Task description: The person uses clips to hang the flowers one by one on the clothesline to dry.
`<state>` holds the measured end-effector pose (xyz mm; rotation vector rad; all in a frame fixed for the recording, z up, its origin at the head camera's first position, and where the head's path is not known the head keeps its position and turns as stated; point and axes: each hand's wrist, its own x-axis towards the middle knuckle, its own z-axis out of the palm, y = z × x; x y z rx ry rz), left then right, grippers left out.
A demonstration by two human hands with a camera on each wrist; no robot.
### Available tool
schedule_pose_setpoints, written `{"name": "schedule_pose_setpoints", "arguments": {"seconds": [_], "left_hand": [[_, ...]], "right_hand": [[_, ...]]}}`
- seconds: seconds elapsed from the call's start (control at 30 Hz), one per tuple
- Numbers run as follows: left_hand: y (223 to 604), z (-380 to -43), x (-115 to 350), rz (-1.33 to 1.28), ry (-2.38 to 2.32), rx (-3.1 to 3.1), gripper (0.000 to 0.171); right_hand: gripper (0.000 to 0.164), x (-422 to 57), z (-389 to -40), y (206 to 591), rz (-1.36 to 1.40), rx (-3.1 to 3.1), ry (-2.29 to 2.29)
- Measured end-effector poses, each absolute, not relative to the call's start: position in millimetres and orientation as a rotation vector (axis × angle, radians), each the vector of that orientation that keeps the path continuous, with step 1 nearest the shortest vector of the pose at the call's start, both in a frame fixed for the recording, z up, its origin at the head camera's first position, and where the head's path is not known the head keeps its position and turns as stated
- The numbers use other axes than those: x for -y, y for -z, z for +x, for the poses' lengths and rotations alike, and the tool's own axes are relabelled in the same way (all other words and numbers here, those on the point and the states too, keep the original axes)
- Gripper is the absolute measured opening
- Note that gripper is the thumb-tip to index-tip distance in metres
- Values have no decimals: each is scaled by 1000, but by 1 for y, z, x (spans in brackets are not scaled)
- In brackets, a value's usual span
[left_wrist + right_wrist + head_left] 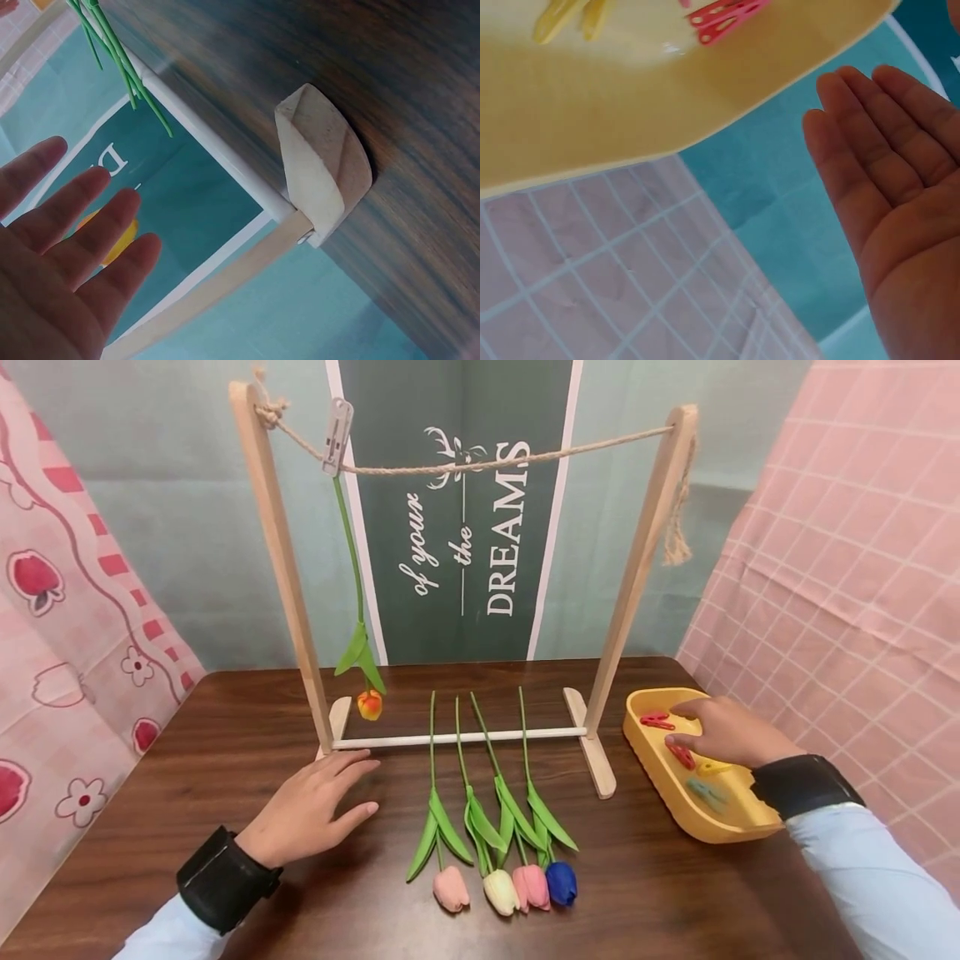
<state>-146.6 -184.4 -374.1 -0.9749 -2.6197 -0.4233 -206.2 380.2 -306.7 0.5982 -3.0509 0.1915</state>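
My right hand (727, 731) hovers over a yellow basket (660, 793), its fingers extended and holding nothing. Inside lie red clothespins (681, 757), a yellow clothespin (714, 767) and a blue-green clothespin (707, 793). My left hand (315, 806), fingers spread, is low at the left near the rack's foot; it also holds nothing. From the rope (465, 467), a grey clothespin (338, 437) hangs an orange tulip (370, 704) upside down. On the table lie a peach tulip (451, 889), a cream tulip (501, 893), a pink tulip (532, 887) and a blue tulip (562, 883).
A wooden rack has a left post (281, 560), a right post (637, 568) and a white bottom bar (465, 738); the tulip stems cross this bar. Behind it hangs a green cloth (465, 635). Pink cloths flank the brown table (232, 718).
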Motion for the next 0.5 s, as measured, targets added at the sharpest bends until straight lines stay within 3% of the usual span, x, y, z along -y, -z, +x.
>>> {"name": "schedule_pose_setpoints", "arguments": {"seconds": [0.5], "left_hand": [[375, -143, 188, -950, 404, 2609, 51]], "right_hand": [[31, -401, -239, 329, 544, 3221, -85]]}}
